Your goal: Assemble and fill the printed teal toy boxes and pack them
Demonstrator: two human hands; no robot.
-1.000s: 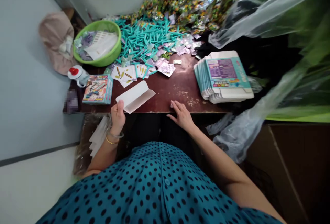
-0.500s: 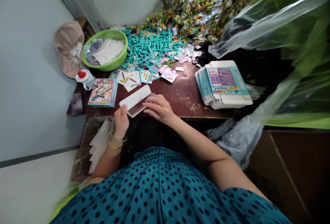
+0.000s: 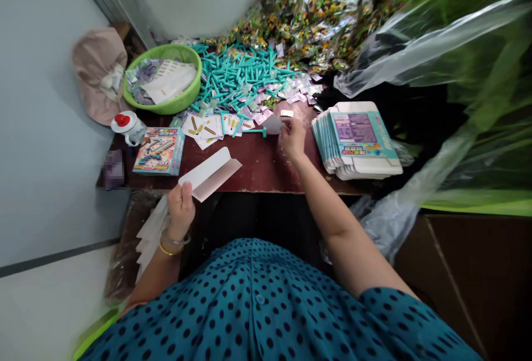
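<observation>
My left hand [image 3: 182, 211] grips one end of an open cardboard box [image 3: 204, 171] with a white flap standing up, tilted over the table's front edge. Further right, my right hand [image 3: 294, 138] reaches over the table and pinches a pale card [image 3: 273, 123] by its right side. A turquoise stick [image 3: 252, 130] lies just left of that card. Several printed cards [image 3: 203, 128] lie beyond the box, beside a heap of turquoise sticks [image 3: 241, 73] and small pinkish packets [image 3: 297, 94].
A finished-looking printed box [image 3: 158, 150] and a lidded mug [image 3: 128, 127] stand at the left. Behind them is a green basin [image 3: 193, 87] with packets and sheets. Flattened boxes [image 3: 361, 134] are stacked at right, near clear plastic [image 3: 390, 228]. Bagged pieces [image 3: 307, 17] pile up behind.
My right hand has left the box and moved right and away from me, onto the pale card. My left hand has shifted slightly left and nearer with the box.
</observation>
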